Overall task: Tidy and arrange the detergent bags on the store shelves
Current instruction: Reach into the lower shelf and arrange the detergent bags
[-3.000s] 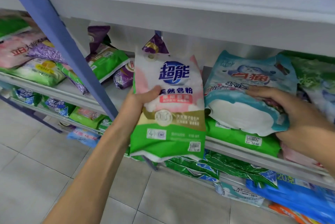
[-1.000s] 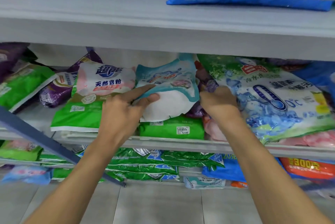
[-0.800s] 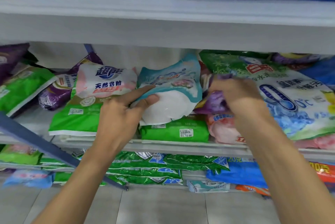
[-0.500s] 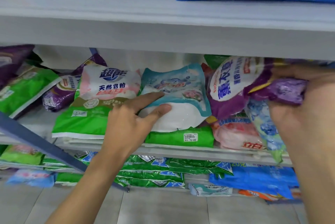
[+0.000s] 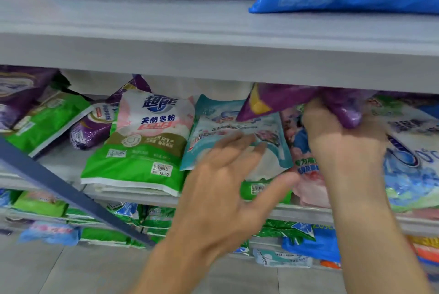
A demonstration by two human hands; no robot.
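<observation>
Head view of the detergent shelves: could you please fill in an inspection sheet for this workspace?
Surface: grey middle shelf, crowded with bags.
Job's things: white-and-green bag propped, label outward; teal bag beside it; purple bag held up just under the upper shelf.
Clutter: leaning bags, purple and green, askew at the left.
Grippers: left hand open, fingers spread before the teal bag, blurred, contact unclear; right hand grips the purple bag.
Cables: nothing seen.
Surroundings: blue bags on the upper shelf; green bags lower down; blue diagonal brace; tiled floor.

Tagged bag [image 5: 142, 141] left of middle bag [image 5: 213, 127], held bag [image 5: 285, 101] above
</observation>
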